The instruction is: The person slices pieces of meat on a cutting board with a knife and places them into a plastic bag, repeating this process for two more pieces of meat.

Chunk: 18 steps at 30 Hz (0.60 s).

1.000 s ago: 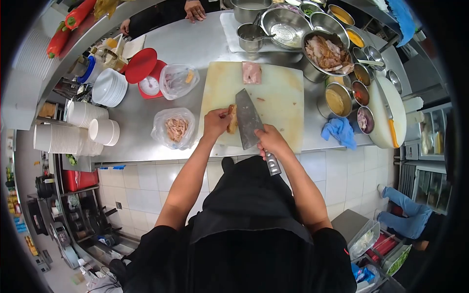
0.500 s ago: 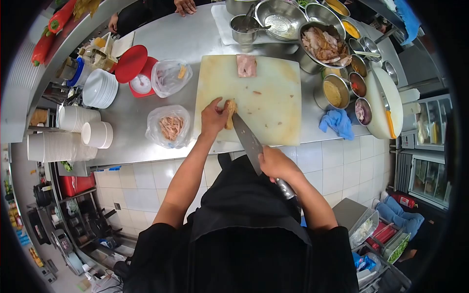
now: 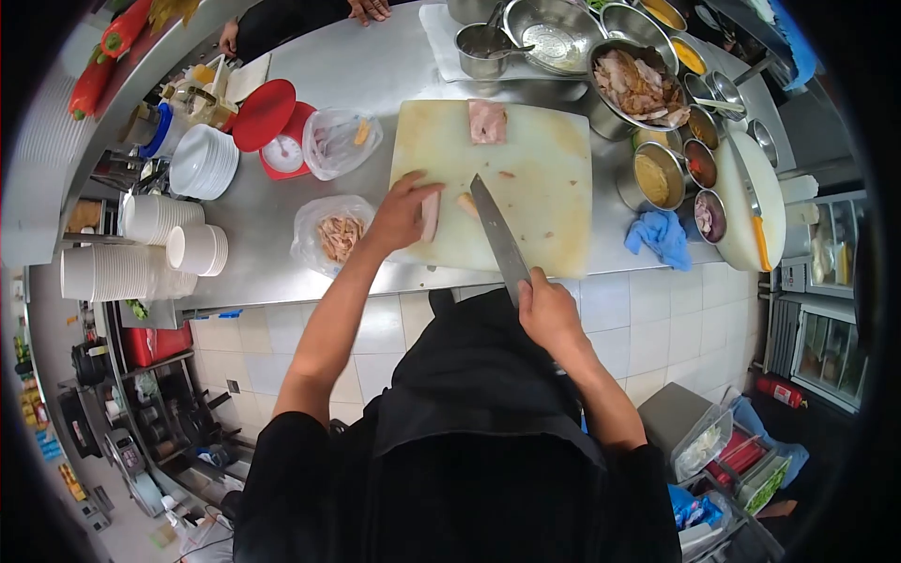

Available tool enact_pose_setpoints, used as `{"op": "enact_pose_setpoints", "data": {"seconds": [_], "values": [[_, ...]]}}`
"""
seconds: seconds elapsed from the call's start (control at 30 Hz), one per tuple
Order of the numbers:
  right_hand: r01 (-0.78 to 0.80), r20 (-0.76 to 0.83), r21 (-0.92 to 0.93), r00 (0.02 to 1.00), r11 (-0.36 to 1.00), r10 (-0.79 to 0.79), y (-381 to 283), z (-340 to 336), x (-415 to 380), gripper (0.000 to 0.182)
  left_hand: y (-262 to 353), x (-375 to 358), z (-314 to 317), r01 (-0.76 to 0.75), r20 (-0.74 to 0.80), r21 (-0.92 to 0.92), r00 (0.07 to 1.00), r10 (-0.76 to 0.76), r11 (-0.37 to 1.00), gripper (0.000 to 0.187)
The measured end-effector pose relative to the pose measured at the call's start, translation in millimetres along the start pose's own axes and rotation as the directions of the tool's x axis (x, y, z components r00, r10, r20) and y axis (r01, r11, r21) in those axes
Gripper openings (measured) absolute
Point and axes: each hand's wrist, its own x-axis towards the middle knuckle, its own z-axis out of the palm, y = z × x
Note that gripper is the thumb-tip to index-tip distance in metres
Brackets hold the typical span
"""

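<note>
A pale cutting board (image 3: pixel 535 225) lies on the steel counter. My left hand (image 3: pixel 402 218) is at its left side, fingers against a pinkish strip of meat (image 3: pixel 430 216). My right hand (image 3: pixel 547 310) is closed round a large knife (image 3: pixel 504 236), its blade lying over the board and its tip pointing away from me. A small yellowish piece (image 3: pixel 466 204) rests just left of the blade. A square slab of meat (image 3: pixel 487 122) sits at the board's far edge. The bag of cut strips (image 3: pixel 338 235) is left of my left hand.
A bag (image 3: pixel 341 143), a red scale (image 3: pixel 284 150) and white bowls (image 3: pixel 161 220) stand left. At the right are a pot of meat (image 3: pixel 638 86), steel containers, a blue cloth (image 3: pixel 659 238) and a round board with another knife (image 3: pixel 756 220). Another person's hand (image 3: pixel 369 9) rests at the far edge.
My left hand has shifted left from the blade, with a pinkish strip now at its fingers. The knife has moved right, leaving a small piece beside it. The view has shifted slightly.
</note>
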Motion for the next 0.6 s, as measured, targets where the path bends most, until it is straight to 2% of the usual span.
{"op": "enact_pose_setpoints", "data": {"seconds": [0.03, 0.07, 0.1, 0.17, 0.2, 0.27, 0.3, 0.37, 0.4, 0.43, 0.53, 0.6], "values": [[0.003, 0.008, -0.007, 1.0, 1.0, -0.003, 0, 2, 3, 0.023, -1, 7, -3, -0.231, 0.104, 0.163, 0.971, 0.216, 0.959, 0.046], [0.016, -0.021, 0.019, 1.0, 1.0, -0.015, 1, 3, 6, 0.022, 0, 11, -5, -0.452, 0.236, 0.293, 0.888, 0.395, 0.842, 0.044], [0.034, -0.052, 0.045, 0.998, 0.998, -0.032, 2, 3, 9, 0.022, -2, 12, -8, -0.44, 0.222, 0.293, 0.895, 0.387, 0.849, 0.044], [0.047, -0.066, 0.017, 0.997, 0.999, -0.045, 4, 2, 14, 0.021, -5, 15, -20, -0.414, 0.346, 0.342, 0.89, 0.296, 0.844, 0.034], [0.041, -0.083, 0.001, 0.996, 0.999, -0.041, 4, 3, 15, 0.02, -4, 9, -23, -0.407, 0.342, 0.348, 0.894, 0.289, 0.845, 0.034], [0.078, -0.086, 0.007, 0.993, 0.997, -0.077, 4, 11, 19, 0.019, 2, -16, -23, -0.021, 0.268, 0.168, 0.963, -0.025, 0.986, 0.029], [0.106, -0.094, 0.011, 0.99, 0.994, -0.105, 2, 15, 20, 0.018, 6, -27, -20, -0.018, 0.268, 0.17, 0.963, -0.029, 0.985, 0.029], [0.132, -0.085, -0.008, 0.988, 0.991, -0.132, -12, 18, 19, 0.017, 20, -50, -5, 0.169, 0.043, 0.052, 0.984, -0.171, 0.984, 0.026], [0.158, -0.082, -0.032, 0.984, 0.987, -0.16, -21, 18, 19, 0.016, 26, -58, 2, 0.248, -0.065, -0.024, 0.966, -0.25, 0.968, 0.025], [0.181, -0.097, -0.059, 0.978, 0.982, -0.186, -31, 17, 17, 0.014, 28, -63, 10, 0.221, -0.133, -0.025, 0.966, -0.222, 0.975, 0.026], [0.245, -0.126, -0.028, 0.961, 0.969, -0.246, -49, 25, 20, 0.015, 31, -70, 21, 0.278, -0.206, -0.073, 0.936, -0.287, 0.958, 0.025], [0.239, -0.094, -0.08, 0.965, 0.968, -0.246, -45, 43, 32, 0.016, 27, -70, 25, 0.273, -0.218, -0.068, 0.934, -0.281, 0.96, 0.026]]}}
